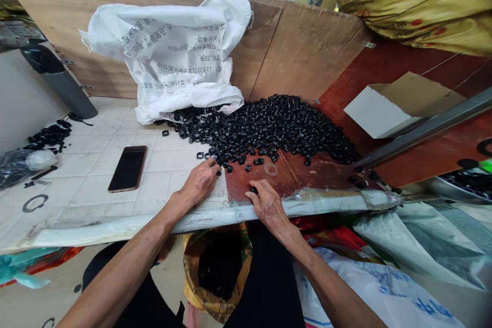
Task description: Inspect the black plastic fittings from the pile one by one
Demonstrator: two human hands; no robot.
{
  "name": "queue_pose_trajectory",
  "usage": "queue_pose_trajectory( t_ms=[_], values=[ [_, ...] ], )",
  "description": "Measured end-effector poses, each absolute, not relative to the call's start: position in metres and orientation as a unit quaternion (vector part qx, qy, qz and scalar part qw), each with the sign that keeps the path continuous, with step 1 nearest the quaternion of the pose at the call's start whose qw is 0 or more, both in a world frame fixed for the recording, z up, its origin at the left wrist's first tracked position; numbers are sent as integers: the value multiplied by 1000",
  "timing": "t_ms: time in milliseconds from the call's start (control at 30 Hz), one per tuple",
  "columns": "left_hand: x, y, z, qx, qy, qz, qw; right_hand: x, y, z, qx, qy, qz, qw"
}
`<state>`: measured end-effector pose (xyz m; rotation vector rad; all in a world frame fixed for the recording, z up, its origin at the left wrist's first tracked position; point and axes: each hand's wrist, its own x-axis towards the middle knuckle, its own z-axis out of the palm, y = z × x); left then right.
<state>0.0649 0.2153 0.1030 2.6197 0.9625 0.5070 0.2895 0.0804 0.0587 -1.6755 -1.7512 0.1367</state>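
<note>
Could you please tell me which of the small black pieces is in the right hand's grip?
The black piece pinched in the right hand, near the table's front edge, apart from the heap of others beyond.

The left hand (200, 182) touches the black ring pile (284, 125); the right hand (266, 202) pinches a black piece (254, 190).

Bare left forearm (134, 251) and right forearm (326, 277) reach in from near side, angled toward each other. Left hand (200, 180) slightly farther, knuckles up, fingers bent, tips to far right. Right hand (268, 204) nearer, thumb and index pinched, pointing far left. Hands apart from each other.
</note>
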Motion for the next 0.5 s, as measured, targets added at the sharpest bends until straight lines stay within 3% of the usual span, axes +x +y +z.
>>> queue_pose_trajectory(
  t_ms=[233, 400, 500],
  values=[
    [50, 213, 100, 889, 362, 214, 181, 277, 85, 70, -595, -703, 114, 373],
    [56, 206, 103, 877, 357, 219, 235, 253, 89, 85, -601, -639, 196, 437],
    [63, 210, 104, 861, 361, 231, 273, 237, 101, 90, -561, -672, 248, 414]
  ],
)
